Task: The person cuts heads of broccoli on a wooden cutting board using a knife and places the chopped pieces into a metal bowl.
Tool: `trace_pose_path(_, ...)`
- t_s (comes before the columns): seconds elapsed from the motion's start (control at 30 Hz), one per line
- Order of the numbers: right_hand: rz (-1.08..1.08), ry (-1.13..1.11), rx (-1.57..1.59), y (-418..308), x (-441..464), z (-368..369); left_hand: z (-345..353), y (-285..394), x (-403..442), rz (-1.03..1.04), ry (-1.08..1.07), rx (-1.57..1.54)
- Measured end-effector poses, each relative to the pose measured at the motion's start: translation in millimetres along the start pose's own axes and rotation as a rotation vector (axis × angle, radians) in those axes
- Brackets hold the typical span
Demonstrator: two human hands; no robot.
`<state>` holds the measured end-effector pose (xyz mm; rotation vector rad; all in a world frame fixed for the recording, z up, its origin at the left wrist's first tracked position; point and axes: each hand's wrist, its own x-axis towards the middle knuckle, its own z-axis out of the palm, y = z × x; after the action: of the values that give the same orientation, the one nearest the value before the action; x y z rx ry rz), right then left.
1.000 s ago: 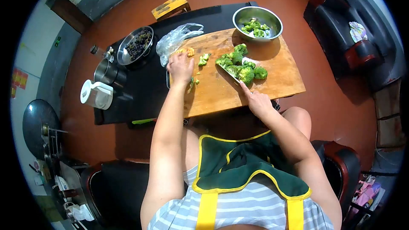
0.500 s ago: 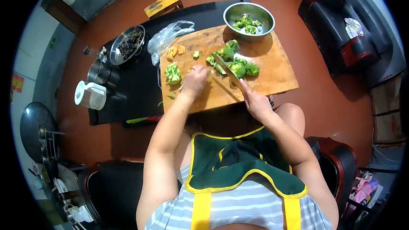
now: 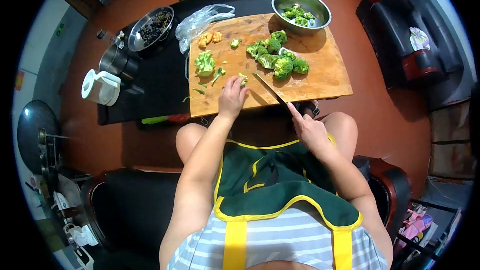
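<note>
My right hand [image 3: 311, 130] is closed around the handle of a knife [image 3: 268, 87], whose blade points up and left over the wooden cutting board [image 3: 320, 60]. My left hand [image 3: 232, 97] pinches a small broccoli piece [image 3: 243, 78] against the board, just left of the knife tip. Beyond the blade lies a group of broccoli florets [image 3: 283, 67]. A larger pale green broccoli stalk [image 3: 204, 64] sits on the left part of the board, with a thin stem piece [image 3: 218, 75] beside it. One small floret [image 3: 235, 43] rests farther back.
At the board's far right corner stands a metal bowl [image 3: 320, 7] holding cut broccoli. Orange-yellow pieces [image 3: 209, 39] lie near a clear plastic bag [image 3: 200, 22]. Left on the black table [image 3: 150, 80] are a dish of dark grapes [image 3: 157, 25], a metal pot [image 3: 111, 60] and a white-lidded pitcher [image 3: 101, 87].
The knife has come away from the florets, toward me. My left hand has shifted slightly and now has a small broccoli piece at its fingertips. The view has tilted a little.
</note>
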<state>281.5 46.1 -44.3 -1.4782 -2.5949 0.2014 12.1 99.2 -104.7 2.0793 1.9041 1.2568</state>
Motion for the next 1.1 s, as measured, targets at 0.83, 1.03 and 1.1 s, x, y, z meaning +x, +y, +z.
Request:
trace_pose_path(0.83, 0.048, -0.06, 0.031, 0, -1, -3, -6, 8, 30, -0.137, -0.117, 0.007)
trace_pose_path(1.03, 0.045, -0.028, 0.004, 2, 5, -3, 11, -5, 26, -0.048, -0.093, -0.034)
trace_pose_path(1.1, 0.041, -0.031, 0.001, 5, 5, -1, 9, -15, 29, 0.042, -0.17, -0.062)
